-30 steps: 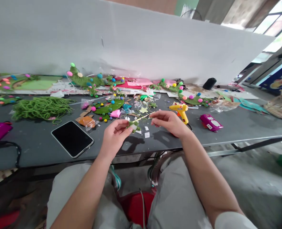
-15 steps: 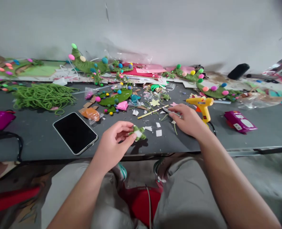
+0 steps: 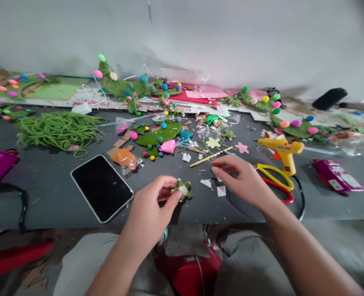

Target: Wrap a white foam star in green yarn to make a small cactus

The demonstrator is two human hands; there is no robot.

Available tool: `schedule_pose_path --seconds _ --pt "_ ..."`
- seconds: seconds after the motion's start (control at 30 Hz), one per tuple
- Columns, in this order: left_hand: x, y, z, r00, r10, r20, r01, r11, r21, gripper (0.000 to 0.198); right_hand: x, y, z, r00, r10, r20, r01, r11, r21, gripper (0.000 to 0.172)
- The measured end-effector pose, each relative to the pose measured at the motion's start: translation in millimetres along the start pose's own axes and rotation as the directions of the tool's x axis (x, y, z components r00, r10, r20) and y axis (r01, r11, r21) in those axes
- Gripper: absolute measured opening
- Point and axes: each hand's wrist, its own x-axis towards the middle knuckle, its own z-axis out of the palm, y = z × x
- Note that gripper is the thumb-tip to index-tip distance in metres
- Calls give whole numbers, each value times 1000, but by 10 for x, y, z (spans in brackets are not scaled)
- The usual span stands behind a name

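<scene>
Between the thumb and fingers of my left hand (image 3: 155, 201) is a small green yarn star (image 3: 185, 195) with a white patch in its middle, held just above the table's front part. My right hand (image 3: 236, 174) hovers over the table to the right, fingers bent and thumb apart, with nothing visible between them. Beside it lie white paper scraps (image 3: 221, 191) and a striped pencil (image 3: 211, 157). Scissors with yellow and red handles (image 3: 276, 174) lie partly behind my right hand, next to a yellow glue gun (image 3: 282, 150).
A tablet-like black device (image 3: 102, 188) lies left of my left hand, with green yarn (image 3: 60, 130) behind it. Green shapes with coloured balls (image 3: 162, 133) stand further back. Purple packets (image 3: 339, 176) lie at both sides. The grey table (image 3: 52, 189) ends before my knees.
The camera view has shifted, so the table appears lower and larger. My right hand has moved nearer the white scraps, and the scissors handles have come into view. The star stays in my left hand.
</scene>
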Motion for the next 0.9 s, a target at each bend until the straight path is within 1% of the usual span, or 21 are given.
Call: schedule_pose_path --seconds 0.1,0.23,0.3,0.33,0.4,0.43,0.47,0.5,0.53,0.57,0.6,0.63,0.67,0.7,0.73,0.77,0.83,0.9 --pt "45 22 6 999 29 38 -30 999 14 12 -22 -82 56 1000 4 4 -4 1000 26 23" --pt "69 29 81 990 129 64 -134 987 87 3 -57 -210 139 998 -53 -43 55 997 60 20" --pt "50 4 140 980 191 59 -198 967 158 2 -65 -248 166 994 -78 -71 83 994 72 19" --pt "34 -8 155 974 213 75 -224 952 209 3 -67 -259 172 992 -90 -83 96 992 76 19" --pt "6 -17 104 959 275 69 -283 913 294 7 -74 -271 171 988 -112 -102 121 989 80 18" --pt "5 -12 19 952 300 55 -300 892 337 10 -80 -275 164 986 -123 -109 132 988 80 18" --pt "22 -4 -114 946 323 11 -303 876 376 12 -90 -280 155 984 -134 -114 144 986 80 17" --pt "62 4 -295 940 340 -19 -306 867 394 11 -104 -286 145 982 -146 -117 156 985 79 17" --pt "130 7 -515 939 339 -61 -285 862 419 11 -121 -295 136 981 -158 -115 168 983 80 16" --pt "226 -2 -765 934 329 -142 -229 853 469 12 -140 -306 129 979 -171 -113 181 980 83 16" --pt "348 -22 -1026 909 320 -266 -140 837 529 11 -161 -320 125 977 -184 -110 194 977 87 15" --pt "490 -57 -1282 896 286 -339 -40 814 580 11 -181 -336 126 975 -196 -104 206 974 92 14" --pt "644 -101 -1514 890 243 -385 51 787 615 12 -200 -353 131 973 -209 -98 218 971 99 14" --pt "800 -152 -1710 907 205 -369 96 750 654 16 -217 -369 140 971 -222 -88 231 967 105 13" --pt "948 -203 -1864 928 185 -324 93 727 680 20 -231 -383 152 969 -236 -78 244 964 109 13" --pt "1081 -250 -1972 938 181 -296 85 708 701 23 -241 -394 166 966 -248 -71 255 961 111 14" --pt "1286 -321 -2076 955 187 -229 49 663 747 31 -251 -403 195 963 -262 -61 267 958 108 15" --pt "1415 -354 -2095 965 191 -180 23 622 783 35 -247 -397 219 962 -267 -53 271 957 107 15"
